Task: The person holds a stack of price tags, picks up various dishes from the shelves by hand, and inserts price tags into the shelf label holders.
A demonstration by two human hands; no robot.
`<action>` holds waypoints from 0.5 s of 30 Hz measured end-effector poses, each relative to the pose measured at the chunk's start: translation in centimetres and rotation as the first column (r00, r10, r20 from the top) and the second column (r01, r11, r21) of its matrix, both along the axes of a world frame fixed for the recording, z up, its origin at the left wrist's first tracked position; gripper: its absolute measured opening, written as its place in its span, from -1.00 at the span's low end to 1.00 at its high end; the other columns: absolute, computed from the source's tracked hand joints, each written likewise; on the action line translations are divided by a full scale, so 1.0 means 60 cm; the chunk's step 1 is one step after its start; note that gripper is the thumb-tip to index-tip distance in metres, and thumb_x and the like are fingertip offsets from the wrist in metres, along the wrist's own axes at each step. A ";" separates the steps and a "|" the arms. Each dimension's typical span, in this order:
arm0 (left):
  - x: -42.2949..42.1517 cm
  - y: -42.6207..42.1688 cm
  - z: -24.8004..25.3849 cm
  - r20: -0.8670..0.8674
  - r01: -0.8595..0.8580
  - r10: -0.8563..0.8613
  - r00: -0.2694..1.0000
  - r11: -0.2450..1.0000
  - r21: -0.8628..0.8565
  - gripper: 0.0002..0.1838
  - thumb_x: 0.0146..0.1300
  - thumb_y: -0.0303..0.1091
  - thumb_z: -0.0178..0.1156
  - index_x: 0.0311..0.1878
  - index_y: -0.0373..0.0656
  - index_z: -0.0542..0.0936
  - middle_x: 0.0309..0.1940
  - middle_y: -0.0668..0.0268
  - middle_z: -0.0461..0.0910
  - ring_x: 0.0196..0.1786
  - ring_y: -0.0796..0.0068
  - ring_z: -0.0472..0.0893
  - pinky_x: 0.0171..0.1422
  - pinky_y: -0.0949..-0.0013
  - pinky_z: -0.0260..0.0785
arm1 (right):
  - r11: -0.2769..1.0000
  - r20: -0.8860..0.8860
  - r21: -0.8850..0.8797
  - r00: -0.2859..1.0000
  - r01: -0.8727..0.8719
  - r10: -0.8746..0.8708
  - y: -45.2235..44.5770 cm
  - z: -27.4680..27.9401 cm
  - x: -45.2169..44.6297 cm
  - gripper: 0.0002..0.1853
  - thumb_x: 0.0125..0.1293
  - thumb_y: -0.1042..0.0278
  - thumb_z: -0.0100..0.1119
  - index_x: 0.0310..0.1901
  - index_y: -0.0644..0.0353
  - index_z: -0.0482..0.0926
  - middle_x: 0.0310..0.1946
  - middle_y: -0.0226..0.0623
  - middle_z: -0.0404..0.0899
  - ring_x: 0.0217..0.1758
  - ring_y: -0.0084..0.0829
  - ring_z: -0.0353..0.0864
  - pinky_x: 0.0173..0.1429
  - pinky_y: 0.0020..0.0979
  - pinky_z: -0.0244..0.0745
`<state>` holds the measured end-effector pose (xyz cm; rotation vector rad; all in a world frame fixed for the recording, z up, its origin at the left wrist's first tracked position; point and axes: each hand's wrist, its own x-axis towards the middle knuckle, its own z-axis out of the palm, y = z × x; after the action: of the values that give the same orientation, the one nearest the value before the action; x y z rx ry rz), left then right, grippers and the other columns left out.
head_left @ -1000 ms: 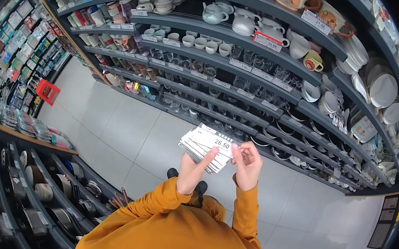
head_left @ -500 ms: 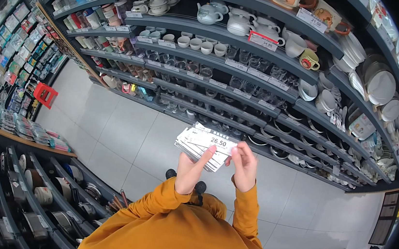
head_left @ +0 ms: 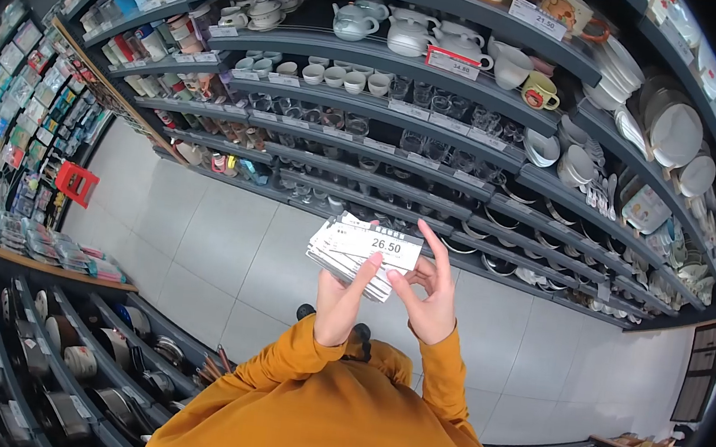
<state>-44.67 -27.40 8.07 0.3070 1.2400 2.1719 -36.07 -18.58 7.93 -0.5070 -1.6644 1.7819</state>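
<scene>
A fanned stack of white price labels [head_left: 347, 244] is held in front of my body, the top one reading 26.50. My left hand [head_left: 339, 304] is closed round the lower left of the stack, its thumb lying across the top label. My right hand [head_left: 430, 301] is at the stack's right side. Its index finger points up and away from the labels, while the thumb reaches to the lower edge of the top label. The other right fingers are bent and partly hidden. Both arms wear mustard-yellow sleeves [head_left: 446, 377].
Ahead, curved dark shelves carry teapots [head_left: 355, 22], small white bowls [head_left: 355, 82], glasses and plates [head_left: 675, 135]. Pans and pots [head_left: 80, 362] fill the shelf at lower left. A red stool [head_left: 76, 183] stands on the tiled floor [head_left: 213, 234] near hanging goods.
My right index finger has lifted and stretched out from the label's right edge, and the thumb has moved left. The stack has shifted slightly left in view; the left hand keeps its hold.
</scene>
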 end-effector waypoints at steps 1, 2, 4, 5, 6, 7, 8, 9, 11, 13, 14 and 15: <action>0.000 0.000 -0.002 -0.005 0.017 -0.017 1.000 1.000 0.002 -0.75 0.35 -0.47 0.15 0.05 -0.34 0.51 -0.08 0.32 0.59 -0.08 0.65 0.52 -0.03 0.54 0.37 | 1.000 -0.003 0.006 1.000 0.005 -0.005 0.000 0.000 0.002 -0.26 0.22 0.54 0.27 0.41 0.22 0.18 -0.38 -0.40 0.60 -0.36 -0.69 0.50 -0.20 -0.62 0.39; 0.000 -0.001 -0.004 -0.007 0.031 -0.031 0.999 1.000 0.001 -0.76 0.35 -0.48 0.15 0.04 -0.34 0.51 -0.09 0.32 0.59 -0.09 0.65 0.52 -0.03 0.54 0.36 | 1.000 0.013 0.030 1.000 -0.005 0.005 0.003 -0.002 0.005 -0.27 0.22 0.55 0.27 0.41 0.22 0.18 -0.39 -0.41 0.59 -0.37 -0.69 0.50 -0.21 -0.62 0.39; 0.002 -0.002 -0.008 -0.011 0.057 -0.057 0.998 0.998 0.000 -0.76 0.35 -0.48 0.15 0.04 -0.33 0.52 -0.09 0.32 0.59 -0.09 0.65 0.52 -0.02 0.53 0.36 | 0.996 0.047 0.079 0.999 -0.030 0.026 0.008 -0.009 0.012 -0.27 0.21 0.55 0.27 0.40 0.22 0.18 -0.41 -0.41 0.58 -0.37 -0.69 0.50 -0.22 -0.62 0.39; 0.002 -0.002 -0.010 -0.011 0.063 -0.063 0.998 0.998 -0.003 -0.77 0.35 -0.47 0.15 0.03 -0.33 0.52 -0.09 0.32 0.59 -0.09 0.65 0.52 -0.02 0.53 0.36 | 0.997 0.031 0.075 0.999 -0.012 0.010 0.008 -0.008 0.013 -0.28 0.21 0.55 0.27 0.40 0.22 0.19 -0.42 -0.42 0.58 -0.38 -0.70 0.50 -0.23 -0.62 0.39; 0.003 -0.002 -0.011 -0.010 0.067 -0.067 0.998 0.998 -0.006 -0.77 0.35 -0.47 0.15 0.03 -0.33 0.52 -0.09 0.32 0.59 -0.10 0.65 0.52 -0.02 0.53 0.36 | 0.997 0.016 0.071 1.000 0.005 -0.006 0.006 -0.005 0.014 -0.28 0.21 0.55 0.27 0.40 0.22 0.20 -0.42 -0.42 0.58 -0.38 -0.70 0.50 -0.23 -0.62 0.39; 0.005 -0.002 -0.012 -0.009 0.071 -0.072 0.997 0.997 -0.010 -0.77 0.35 -0.47 0.15 0.02 -0.33 0.53 -0.09 0.32 0.59 -0.10 0.65 0.52 -0.02 0.52 0.36 | 0.998 0.002 0.066 1.000 0.021 -0.021 0.004 -0.003 0.015 -0.29 0.21 0.55 0.27 0.39 0.22 0.20 -0.43 -0.42 0.57 -0.39 -0.70 0.50 -0.23 -0.63 0.39; 0.006 -0.001 -0.012 -0.016 0.070 -0.071 0.997 0.997 -0.010 -0.78 0.35 -0.46 0.15 0.02 -0.33 0.53 -0.10 0.32 0.59 -0.10 0.65 0.52 -0.03 0.52 0.36 | 0.997 0.003 0.073 1.000 0.027 -0.028 0.004 0.000 0.016 -0.30 0.22 0.55 0.27 0.39 0.23 0.21 -0.44 -0.43 0.57 -0.39 -0.69 0.50 -0.23 -0.62 0.39; 0.008 0.000 -0.012 -0.023 0.070 -0.070 0.997 0.998 -0.011 -0.78 0.35 -0.46 0.15 0.01 -0.32 0.53 -0.10 0.32 0.59 -0.10 0.66 0.52 -0.03 0.52 0.36 | 0.996 0.004 0.079 0.999 0.034 -0.035 0.004 0.003 0.017 -0.30 0.22 0.55 0.27 0.38 0.23 0.22 -0.45 -0.43 0.56 -0.39 -0.69 0.50 -0.24 -0.62 0.39; 0.013 0.001 -0.012 -0.029 0.072 -0.073 0.997 0.997 -0.010 -0.79 0.35 -0.46 0.15 0.01 -0.32 0.53 -0.11 0.33 0.59 -0.10 0.66 0.51 -0.03 0.52 0.36 | 0.994 0.010 0.103 0.999 0.045 -0.046 0.005 0.005 0.023 -0.33 0.22 0.56 0.26 0.36 0.23 0.25 -0.46 -0.43 0.55 -0.39 -0.69 0.50 -0.24 -0.62 0.39; 0.017 0.005 -0.011 -0.031 0.084 -0.084 0.996 0.996 -0.004 -0.79 0.35 -0.46 0.15 0.01 -0.31 0.53 -0.11 0.33 0.59 -0.10 0.66 0.51 -0.02 0.52 0.36 | 0.988 0.017 0.142 0.998 0.056 -0.059 0.010 0.006 0.030 -0.37 0.22 0.56 0.26 0.34 0.23 0.28 -0.46 -0.43 0.55 -0.39 -0.68 0.50 -0.23 -0.61 0.40; 0.019 0.007 -0.008 -0.025 0.085 -0.085 0.996 0.996 0.003 -0.79 0.36 -0.46 0.15 0.01 -0.31 0.53 -0.11 0.33 0.58 -0.10 0.66 0.51 -0.02 0.52 0.36 | 0.987 0.012 0.148 0.998 0.064 -0.067 0.011 0.005 0.032 -0.38 0.22 0.56 0.25 0.32 0.24 0.30 -0.46 -0.42 0.55 -0.39 -0.67 0.50 -0.23 -0.61 0.40; 0.022 0.009 -0.004 -0.019 0.085 -0.085 0.996 0.996 0.012 -0.79 0.36 -0.45 0.15 0.01 -0.31 0.53 -0.11 0.34 0.58 -0.09 0.66 0.51 -0.02 0.52 0.36 | 0.985 0.007 0.155 0.997 0.072 -0.074 0.012 0.002 0.034 -0.40 0.23 0.56 0.25 0.31 0.24 0.32 -0.46 -0.42 0.55 -0.39 -0.67 0.51 -0.23 -0.60 0.41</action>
<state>-43.35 -26.84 7.83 0.3794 1.2020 2.1094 -34.00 -17.83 8.05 -0.5033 -1.7539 1.5851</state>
